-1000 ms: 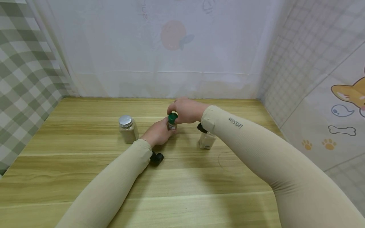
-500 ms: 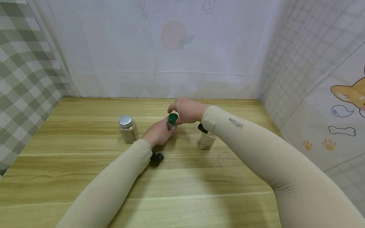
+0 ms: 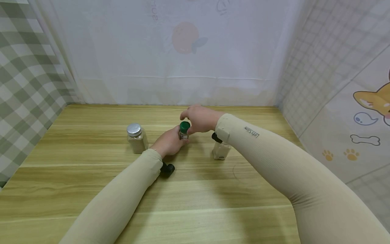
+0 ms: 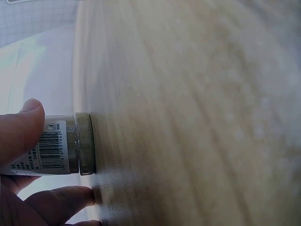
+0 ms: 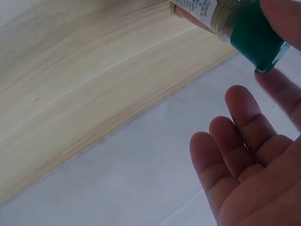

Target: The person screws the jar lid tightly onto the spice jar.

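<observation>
A small clear spice jar (image 3: 183, 136) with a green cap (image 3: 185, 126) stands upright at the middle of the wooden table. My left hand (image 3: 170, 141) grips its body low down. In the left wrist view the thumb lies across the jar's label (image 4: 52, 146), which bears a barcode, and the base is right at the tabletop. From the right my right hand (image 3: 201, 118) reaches to the top. The right wrist view shows its thumb and index finger at opposite sides of the green cap (image 5: 256, 35), while the other fingers (image 5: 249, 110) stay spread and loosely bent away from it.
Left of the hands stands a square glass jar (image 3: 137, 140) with a silver lid and beige powder. Another glass jar (image 3: 221, 150) with pale contents sits under the right wrist, its top partly hidden. A white curtain (image 3: 137, 61) hangs behind the table (image 3: 195, 210).
The right hand has shifted very slightly to the right at the cap, its index finger a little farther off. The left hand and the jars have stayed in place.
</observation>
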The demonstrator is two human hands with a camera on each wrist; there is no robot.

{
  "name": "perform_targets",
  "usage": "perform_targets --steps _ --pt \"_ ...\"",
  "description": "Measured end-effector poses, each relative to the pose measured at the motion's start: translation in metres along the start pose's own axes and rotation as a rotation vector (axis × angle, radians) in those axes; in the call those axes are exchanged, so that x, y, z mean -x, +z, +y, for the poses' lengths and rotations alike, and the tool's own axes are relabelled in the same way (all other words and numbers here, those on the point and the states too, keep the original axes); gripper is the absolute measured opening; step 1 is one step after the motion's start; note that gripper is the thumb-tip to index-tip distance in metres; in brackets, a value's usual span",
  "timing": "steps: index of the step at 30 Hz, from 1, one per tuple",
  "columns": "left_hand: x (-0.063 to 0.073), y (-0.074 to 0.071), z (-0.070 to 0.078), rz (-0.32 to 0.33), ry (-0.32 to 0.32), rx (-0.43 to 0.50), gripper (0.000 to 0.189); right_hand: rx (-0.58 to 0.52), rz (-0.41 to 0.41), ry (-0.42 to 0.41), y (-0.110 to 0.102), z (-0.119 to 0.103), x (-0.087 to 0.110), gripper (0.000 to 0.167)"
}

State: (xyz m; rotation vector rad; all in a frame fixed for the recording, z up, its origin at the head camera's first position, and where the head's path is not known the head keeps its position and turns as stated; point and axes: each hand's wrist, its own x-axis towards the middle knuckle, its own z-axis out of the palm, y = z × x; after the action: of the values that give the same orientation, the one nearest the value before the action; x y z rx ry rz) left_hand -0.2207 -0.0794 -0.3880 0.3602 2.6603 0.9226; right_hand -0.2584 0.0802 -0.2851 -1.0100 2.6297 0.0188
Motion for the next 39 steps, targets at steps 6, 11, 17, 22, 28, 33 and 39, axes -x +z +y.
perform_targets --steps 6,11,17,22,28,33,39 --pt "-0.0006 -0.0002 0.0004 0.000 -0.001 -0.004 0.061 0.012 -0.002 -0.050 -0.0009 0.0025 0.0010 0.043" --pt "-0.0003 -0.0007 0.0008 -0.003 0.000 -0.003 0.057 -0.004 -0.001 -0.024 0.0005 0.0029 -0.0002 0.040" --pt "-0.0004 -0.0008 0.0008 -0.004 0.000 0.000 0.047 -0.027 -0.014 0.032 0.0024 0.0034 -0.0018 0.046" --pt "-0.0006 -0.0006 0.0005 -0.013 -0.010 -0.004 0.054 -0.016 -0.019 0.004 0.0006 0.0022 -0.0014 0.055" --pt "-0.0008 -0.0003 0.0003 -0.009 -0.015 0.004 0.055 0.013 -0.013 -0.014 0.0013 0.0010 -0.0012 0.042" --pt "-0.0024 0.0008 -0.0009 -0.010 -0.014 0.006 0.044 0.006 -0.010 0.020 0.0031 0.0003 -0.0022 0.035" --pt "-0.0031 0.0010 -0.0012 -0.007 -0.023 0.006 0.039 0.002 -0.018 0.029 0.0041 0.0009 -0.0036 0.045"
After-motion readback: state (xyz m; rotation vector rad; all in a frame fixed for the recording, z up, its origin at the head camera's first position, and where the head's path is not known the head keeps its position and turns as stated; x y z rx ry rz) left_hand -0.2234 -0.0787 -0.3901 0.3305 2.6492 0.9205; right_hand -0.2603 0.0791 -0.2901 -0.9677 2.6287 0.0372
